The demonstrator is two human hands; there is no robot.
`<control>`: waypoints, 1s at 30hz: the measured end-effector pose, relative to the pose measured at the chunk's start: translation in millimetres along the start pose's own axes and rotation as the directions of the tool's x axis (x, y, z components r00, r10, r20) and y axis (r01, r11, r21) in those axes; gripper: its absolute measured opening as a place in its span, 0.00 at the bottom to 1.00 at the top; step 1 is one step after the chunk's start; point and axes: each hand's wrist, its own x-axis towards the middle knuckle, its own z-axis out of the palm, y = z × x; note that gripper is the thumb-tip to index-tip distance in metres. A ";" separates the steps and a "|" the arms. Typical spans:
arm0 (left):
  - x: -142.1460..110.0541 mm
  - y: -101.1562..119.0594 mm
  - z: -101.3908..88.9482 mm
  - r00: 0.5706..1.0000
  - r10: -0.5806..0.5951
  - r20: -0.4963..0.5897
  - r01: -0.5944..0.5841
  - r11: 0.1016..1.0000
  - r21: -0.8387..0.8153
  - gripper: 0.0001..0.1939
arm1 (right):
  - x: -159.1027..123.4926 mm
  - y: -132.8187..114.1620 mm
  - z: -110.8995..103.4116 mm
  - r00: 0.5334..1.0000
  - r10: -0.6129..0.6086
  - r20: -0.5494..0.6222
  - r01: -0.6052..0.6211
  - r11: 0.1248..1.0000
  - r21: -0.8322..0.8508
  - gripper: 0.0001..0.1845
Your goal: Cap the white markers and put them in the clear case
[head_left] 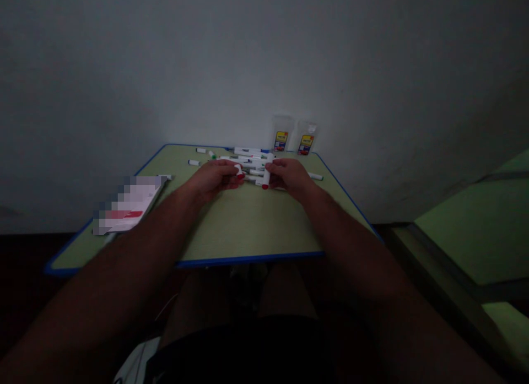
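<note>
My left hand [215, 177] is closed on a white marker [238, 169] with a red end; only a short piece of it shows past the fingers. Opposite it, my right hand [289, 174] pinches another white marker [268, 172], held roughly upright with its red end down. Several white markers with dark, blue and green ends lie loosely on the table behind and between my hands, partly hidden by them. One green-ended marker [316, 176] rests just right of my right hand.
Two clear plastic cases [282, 133] with yellow labels stand at the table's back edge, by the wall. A partly blurred white and red packet or booklet [128, 207] lies at the left. Blue edging runs around the pale green table [252, 230].
</note>
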 end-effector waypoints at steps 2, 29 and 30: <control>0.5 -0.3 -0.4 1.000 0.001 -0.002 -0.001 1.000 -0.001 0.06 | 0.1 -0.6 -1.3 1.000 0.005 0.002 -0.005 1.000 0.024 0.07; -1.1 3.3 1.4 0.996 0.015 -0.083 -0.013 1.000 0.027 0.10 | -3.2 -3.7 0.6 0.999 0.030 -0.012 -0.031 0.999 -0.044 0.06; -0.7 3.3 1.2 0.995 0.014 -0.097 -0.012 1.000 0.026 0.09 | -2.8 -3.4 0.3 0.999 0.030 -0.017 -0.031 0.998 -0.048 0.06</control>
